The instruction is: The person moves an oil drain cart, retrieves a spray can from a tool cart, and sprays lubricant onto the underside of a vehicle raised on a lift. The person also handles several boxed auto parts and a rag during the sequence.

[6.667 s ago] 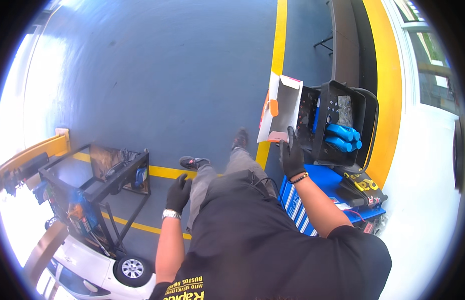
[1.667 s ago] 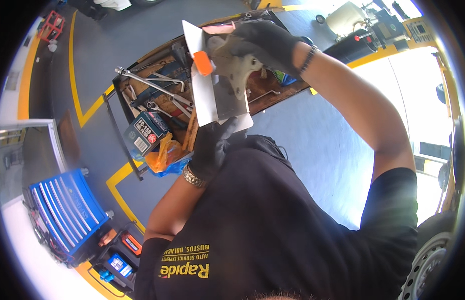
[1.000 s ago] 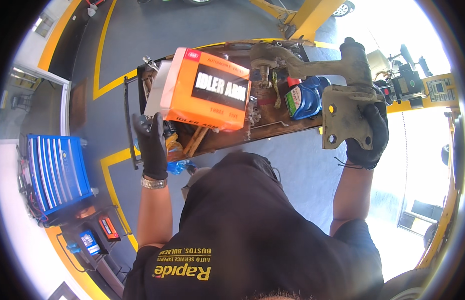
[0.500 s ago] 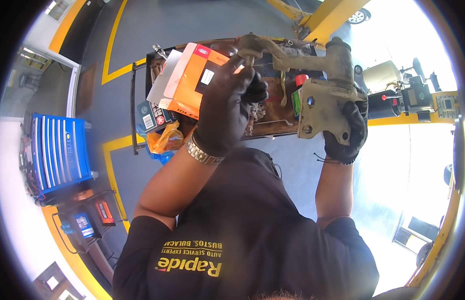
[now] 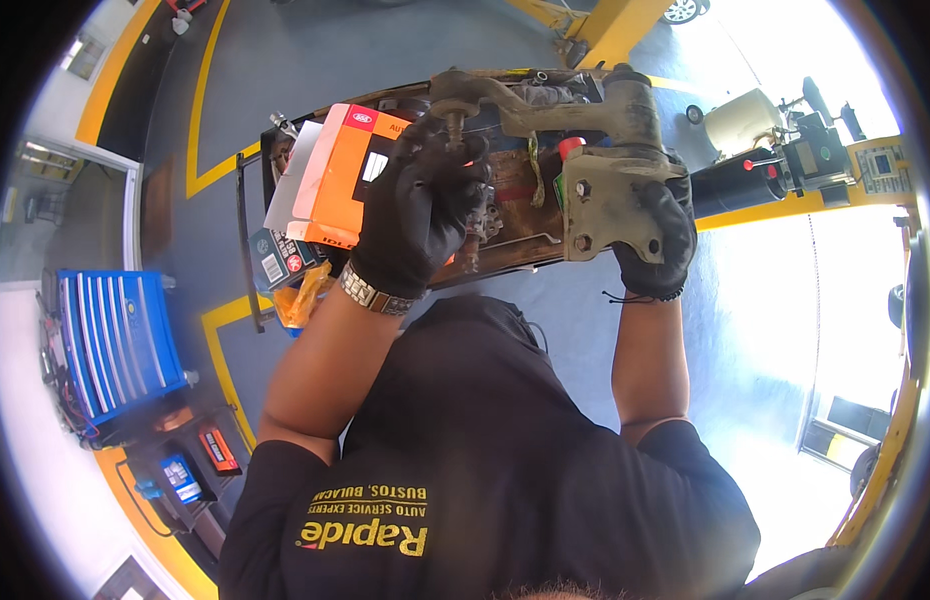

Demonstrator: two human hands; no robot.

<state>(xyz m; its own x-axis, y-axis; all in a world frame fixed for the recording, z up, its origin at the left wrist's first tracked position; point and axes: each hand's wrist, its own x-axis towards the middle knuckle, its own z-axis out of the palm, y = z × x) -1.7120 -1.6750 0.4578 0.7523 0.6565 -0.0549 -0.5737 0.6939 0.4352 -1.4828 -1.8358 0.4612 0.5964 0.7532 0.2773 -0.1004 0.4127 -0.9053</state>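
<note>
I hold a worn, dirt-coated steering idler arm [image 5: 545, 118] with both gloved hands over a cart. Its flat mounting bracket [image 5: 610, 205] with bolt holes faces me, under a round pivot housing [image 5: 630, 108]. My right hand [image 5: 665, 235], in a black glove, is closed round the bracket's right side; some of its fingers are hidden behind the metal. At the arm's other end a threaded stud [image 5: 455, 128] points down. The curled fingers of my left hand [image 5: 415, 205], also black-gloved, close about this stud. An orange-and-white box [image 5: 335, 180] sits just left of that hand.
The cart [image 5: 520, 255] carries loose metal parts, a dark box [image 5: 277, 258] and an orange plastic bag [image 5: 303, 295]. A blue tool cabinet [image 5: 120, 340] stands at left. On the right are a yellow lift post [image 5: 625, 35] and a machine with a dark cylinder [image 5: 735, 185].
The whole view has shifted, so cart, idler arm and hands all appear farther left. My left fingers look more curled beside the stud. Both hands keep their hold.
</note>
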